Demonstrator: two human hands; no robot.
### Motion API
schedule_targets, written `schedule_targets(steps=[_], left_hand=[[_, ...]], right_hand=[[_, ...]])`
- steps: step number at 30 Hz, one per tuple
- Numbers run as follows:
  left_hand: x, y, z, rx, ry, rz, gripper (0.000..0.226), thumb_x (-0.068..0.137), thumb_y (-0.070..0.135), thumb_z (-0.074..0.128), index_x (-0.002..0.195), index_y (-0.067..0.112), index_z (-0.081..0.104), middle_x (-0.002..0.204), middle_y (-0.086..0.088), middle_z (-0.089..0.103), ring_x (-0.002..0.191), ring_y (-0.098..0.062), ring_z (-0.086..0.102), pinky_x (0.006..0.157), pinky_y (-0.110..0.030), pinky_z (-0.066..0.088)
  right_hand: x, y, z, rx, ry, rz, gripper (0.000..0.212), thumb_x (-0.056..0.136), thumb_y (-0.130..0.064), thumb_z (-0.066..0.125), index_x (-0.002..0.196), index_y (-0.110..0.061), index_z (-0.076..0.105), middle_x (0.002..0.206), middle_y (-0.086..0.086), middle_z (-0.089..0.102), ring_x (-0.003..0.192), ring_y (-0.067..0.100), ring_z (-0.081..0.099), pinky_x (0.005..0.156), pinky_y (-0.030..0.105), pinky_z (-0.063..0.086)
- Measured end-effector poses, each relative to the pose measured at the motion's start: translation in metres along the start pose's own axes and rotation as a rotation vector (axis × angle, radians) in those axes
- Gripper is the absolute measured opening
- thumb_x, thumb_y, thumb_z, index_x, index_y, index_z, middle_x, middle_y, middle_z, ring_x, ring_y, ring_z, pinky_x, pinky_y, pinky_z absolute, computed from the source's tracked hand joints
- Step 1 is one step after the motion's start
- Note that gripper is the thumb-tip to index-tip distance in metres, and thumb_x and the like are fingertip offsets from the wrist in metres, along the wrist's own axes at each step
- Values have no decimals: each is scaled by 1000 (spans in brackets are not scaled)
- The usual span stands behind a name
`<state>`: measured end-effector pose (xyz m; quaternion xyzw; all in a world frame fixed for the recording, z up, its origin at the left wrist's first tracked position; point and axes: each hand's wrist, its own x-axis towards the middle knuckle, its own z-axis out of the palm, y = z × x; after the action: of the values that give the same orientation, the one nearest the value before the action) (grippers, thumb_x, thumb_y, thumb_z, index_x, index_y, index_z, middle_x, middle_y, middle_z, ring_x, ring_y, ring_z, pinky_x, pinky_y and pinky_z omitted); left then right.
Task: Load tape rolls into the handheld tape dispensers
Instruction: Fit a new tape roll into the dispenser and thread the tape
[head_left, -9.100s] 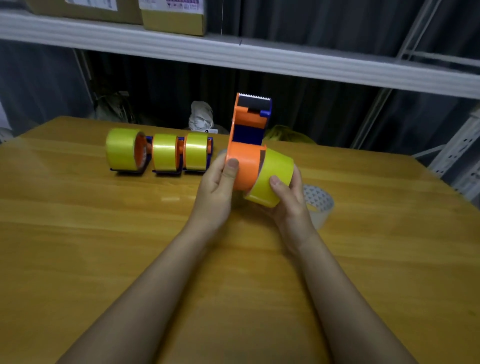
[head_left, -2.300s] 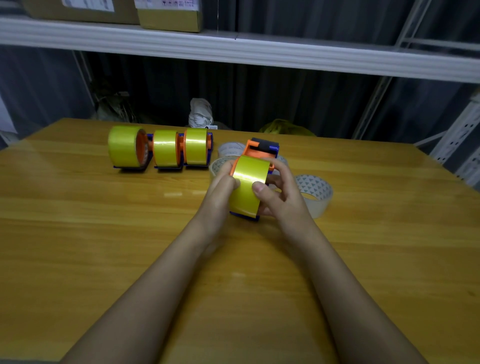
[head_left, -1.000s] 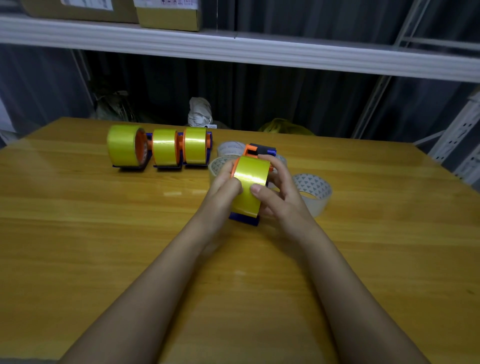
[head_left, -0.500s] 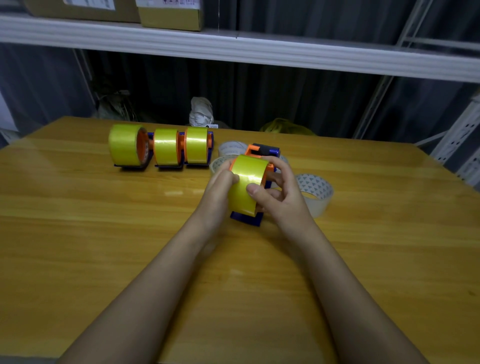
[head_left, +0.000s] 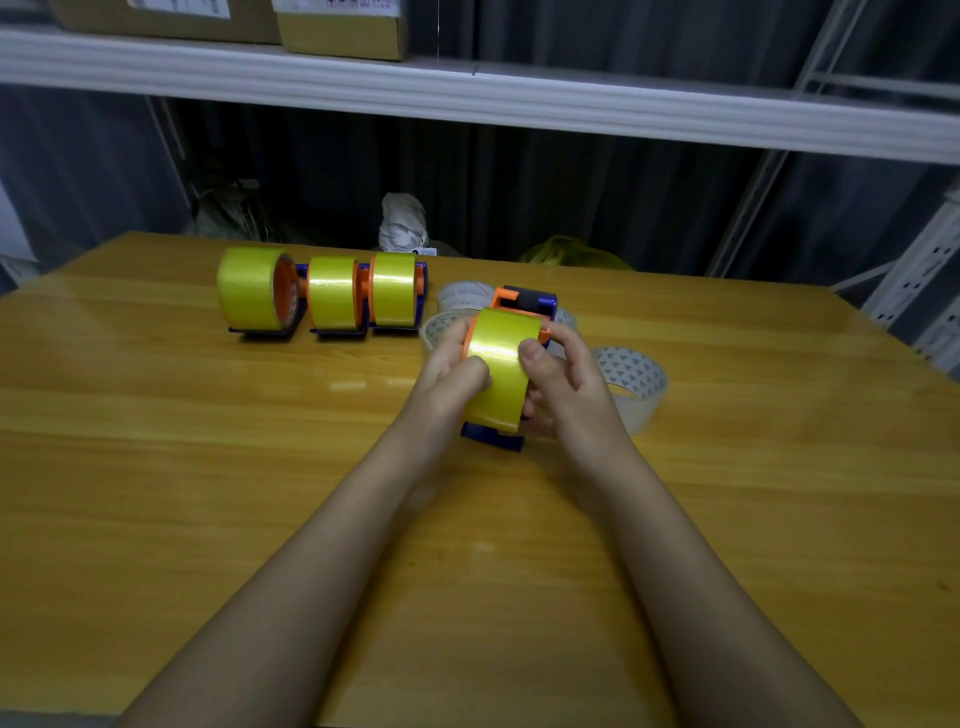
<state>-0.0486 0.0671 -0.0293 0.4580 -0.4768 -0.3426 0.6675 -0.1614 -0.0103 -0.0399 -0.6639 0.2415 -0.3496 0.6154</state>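
An orange and blue tape dispenser (head_left: 524, 301) stands on the wooden table (head_left: 156, 467) with a yellow tape roll (head_left: 501, 358) mounted on it. My left hand (head_left: 447, 371) grips the roll's left side, thumb on the tape face. My right hand (head_left: 563, 387) grips its right side, thumb pressed on the top of the tape. Three more dispensers (head_left: 332, 296) loaded with yellow rolls stand in a row at the back left.
Clear patterned tape rolls lie on the table: one (head_left: 631, 382) right of my hands, others (head_left: 465, 299) behind the held dispenser. A white shelf (head_left: 519, 98) with cardboard boxes (head_left: 337, 26) runs overhead at the back. Bags lie beyond the table's far edge.
Since 9 s ago the dispenser came down from upright to the table with the roll seated. In the last second my thumbs shifted slightly on the tape face.
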Motion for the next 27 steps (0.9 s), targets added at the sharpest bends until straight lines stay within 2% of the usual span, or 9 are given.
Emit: schedule_targets(steps=[3,5,7,14,16,18,20,25,27], left_hand=[[-2,0,2,35,-17,8,44,67,17,50,111,25,48,79,5,62,65,-4,62,57,-19,49],[-4,0,4,71,-30,15,43,70,11,43,109,27,46,80,19,64,68,2,60,58,-16,48],[-5,0,5,97,-45,25,42,71,10,42,109,27,45,78,34,61,70,5,60,59,-15,49],[-3,2,5,111,5,25,34,76,16,40,106,29,48,73,25,64,65,6,60,56,-12,46],[-3,3,5,101,30,-4,30,78,19,41,105,29,51,76,13,65,64,1,61,55,-15,48],[-2,2,5,92,68,-20,18,89,20,45,101,30,55,83,7,62,66,3,61,57,-14,47],[-1,2,5,95,96,-24,21,99,18,40,94,31,55,83,8,59,65,8,59,57,-11,46],[1,-1,4,113,75,-29,16,98,24,41,100,33,54,88,12,61,72,8,60,61,-12,47],[2,-4,3,153,53,-18,24,85,26,39,104,34,51,88,27,61,78,10,58,66,-13,48]], right_hand=[[2,1,0,58,-21,86,49,80,-63,57,116,-30,54,82,15,60,67,15,60,58,34,56],[4,2,-1,73,-31,144,56,77,-72,53,113,-30,56,104,29,59,76,26,62,58,35,56],[4,2,-1,74,-36,169,58,75,-73,50,112,-30,57,113,32,56,80,29,62,58,33,56],[4,2,-3,32,-65,135,55,77,-69,48,118,-32,53,91,11,55,71,18,61,63,35,58],[4,3,-5,43,-115,121,49,81,-64,59,122,-39,49,98,8,59,79,21,64,69,38,59],[5,6,-8,44,-166,102,66,73,-52,68,133,-43,42,120,5,59,99,28,65,77,45,59],[6,9,-9,44,-206,76,80,67,-45,70,139,-44,35,132,6,52,110,29,62,82,50,58],[4,7,-6,69,-169,11,73,75,-28,59,141,-38,32,132,6,49,111,25,58,69,28,57],[4,6,-4,69,-139,-43,67,76,-24,53,138,-39,35,129,1,49,112,21,56,70,24,55]])
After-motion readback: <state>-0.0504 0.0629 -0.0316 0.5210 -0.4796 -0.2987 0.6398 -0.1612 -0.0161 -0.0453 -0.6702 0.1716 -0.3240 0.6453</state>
